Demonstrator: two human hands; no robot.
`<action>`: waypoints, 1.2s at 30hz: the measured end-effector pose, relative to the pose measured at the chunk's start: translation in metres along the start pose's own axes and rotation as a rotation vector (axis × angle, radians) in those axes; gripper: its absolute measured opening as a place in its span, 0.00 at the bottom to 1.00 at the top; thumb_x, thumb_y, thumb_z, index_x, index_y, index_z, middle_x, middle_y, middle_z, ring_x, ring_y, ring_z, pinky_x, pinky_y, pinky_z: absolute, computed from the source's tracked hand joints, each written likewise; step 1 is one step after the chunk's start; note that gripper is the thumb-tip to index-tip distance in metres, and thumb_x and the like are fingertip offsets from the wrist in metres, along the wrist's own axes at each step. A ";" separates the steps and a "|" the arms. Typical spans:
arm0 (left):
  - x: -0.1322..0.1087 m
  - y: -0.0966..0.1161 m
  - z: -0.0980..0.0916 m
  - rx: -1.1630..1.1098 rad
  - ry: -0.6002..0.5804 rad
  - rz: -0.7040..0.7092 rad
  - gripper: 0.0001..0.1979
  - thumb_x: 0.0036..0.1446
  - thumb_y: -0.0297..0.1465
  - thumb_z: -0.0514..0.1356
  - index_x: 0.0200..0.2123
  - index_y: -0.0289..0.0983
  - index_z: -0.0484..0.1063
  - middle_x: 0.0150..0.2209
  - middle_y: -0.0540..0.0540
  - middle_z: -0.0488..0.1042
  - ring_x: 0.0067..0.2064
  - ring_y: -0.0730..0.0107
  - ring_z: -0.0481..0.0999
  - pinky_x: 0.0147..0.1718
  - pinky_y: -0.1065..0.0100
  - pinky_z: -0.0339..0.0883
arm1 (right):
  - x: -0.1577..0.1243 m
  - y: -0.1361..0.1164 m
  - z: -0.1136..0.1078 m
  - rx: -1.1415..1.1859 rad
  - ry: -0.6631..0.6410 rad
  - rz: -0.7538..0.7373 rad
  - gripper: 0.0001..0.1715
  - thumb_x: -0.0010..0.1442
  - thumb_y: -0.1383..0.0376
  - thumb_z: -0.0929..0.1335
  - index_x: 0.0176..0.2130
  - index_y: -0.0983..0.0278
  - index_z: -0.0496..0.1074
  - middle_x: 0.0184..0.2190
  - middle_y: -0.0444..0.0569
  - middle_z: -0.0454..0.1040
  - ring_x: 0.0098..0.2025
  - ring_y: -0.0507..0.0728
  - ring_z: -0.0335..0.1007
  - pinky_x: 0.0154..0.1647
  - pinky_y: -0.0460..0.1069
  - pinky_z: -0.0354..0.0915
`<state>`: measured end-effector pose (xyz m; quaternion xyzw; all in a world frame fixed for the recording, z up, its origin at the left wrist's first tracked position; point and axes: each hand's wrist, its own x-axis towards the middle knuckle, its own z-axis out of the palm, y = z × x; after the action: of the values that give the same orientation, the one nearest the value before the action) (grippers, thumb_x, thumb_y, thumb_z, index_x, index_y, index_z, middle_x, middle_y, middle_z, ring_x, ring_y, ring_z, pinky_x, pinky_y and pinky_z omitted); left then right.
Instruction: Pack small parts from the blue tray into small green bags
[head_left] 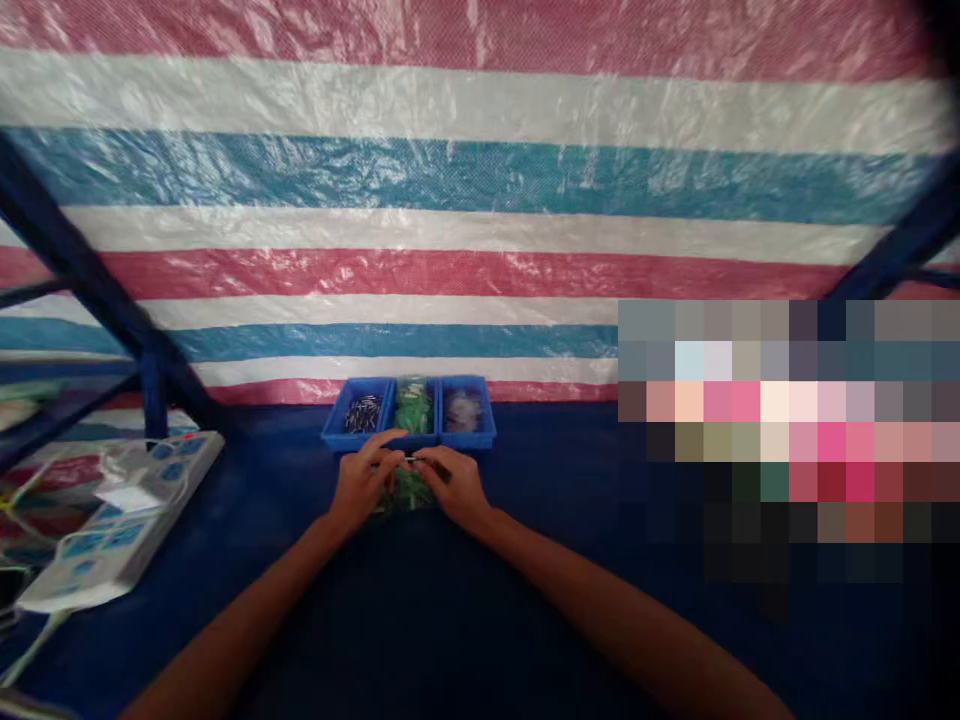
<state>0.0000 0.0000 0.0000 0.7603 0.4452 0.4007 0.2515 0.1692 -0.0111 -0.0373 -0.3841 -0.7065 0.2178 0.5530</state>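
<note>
My left hand [365,482] and my right hand [459,482] meet at the front of the blue bins, fingertips pinched close together. Between them they hold a small, thin, light-coloured piece [409,459], too small to name. Under the hands lies a bunch of green, see-through pieces [409,492], partly covered by my fingers. Just behind stand three joined blue bins. Short dark and silvery rods fill the left bin [330,436]. Green pieces like those under my hands are in the middle bin [429,440]. Clear, whitish small pieces lie in the right bin [487,438].
At the left, a white power strip [94,575] with plugs and cables lies on the dark blue tabletop [555,480]. Blue metal frame bars [112,270] slant up at the side. A striped plastic sheet [450,230] hangs behind. The right side is blurred into blocks.
</note>
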 end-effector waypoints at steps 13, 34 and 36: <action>0.002 -0.002 0.000 0.186 0.039 0.165 0.10 0.59 0.35 0.56 0.35 0.37 0.75 0.33 0.49 0.78 0.31 0.71 0.75 0.34 0.72 0.68 | 0.003 -0.007 -0.007 0.001 0.119 0.118 0.15 0.63 0.60 0.61 0.33 0.65 0.72 0.26 0.45 0.71 0.27 0.51 0.65 0.30 0.45 0.60; 0.024 -0.029 -0.032 0.679 0.067 0.529 0.09 0.60 0.29 0.54 0.39 0.37 0.73 0.38 0.43 0.76 0.41 0.65 0.72 0.45 0.62 0.64 | 0.003 0.006 0.001 -0.440 -0.058 0.053 0.07 0.56 0.66 0.68 0.38 0.62 0.75 0.31 0.48 0.72 0.38 0.57 0.65 0.42 0.51 0.59; 0.022 -0.030 -0.031 0.661 -0.019 0.568 0.09 0.60 0.29 0.54 0.39 0.37 0.74 0.36 0.44 0.76 0.38 0.67 0.74 0.42 0.65 0.66 | 0.002 0.007 0.003 -0.494 -0.094 0.068 0.09 0.56 0.64 0.68 0.39 0.63 0.74 0.31 0.48 0.72 0.38 0.58 0.64 0.42 0.51 0.59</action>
<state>-0.0334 0.0345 0.0033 0.8959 0.3203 0.2830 -0.1215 0.1686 -0.0053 -0.0416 -0.5205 -0.7501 0.0745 0.4011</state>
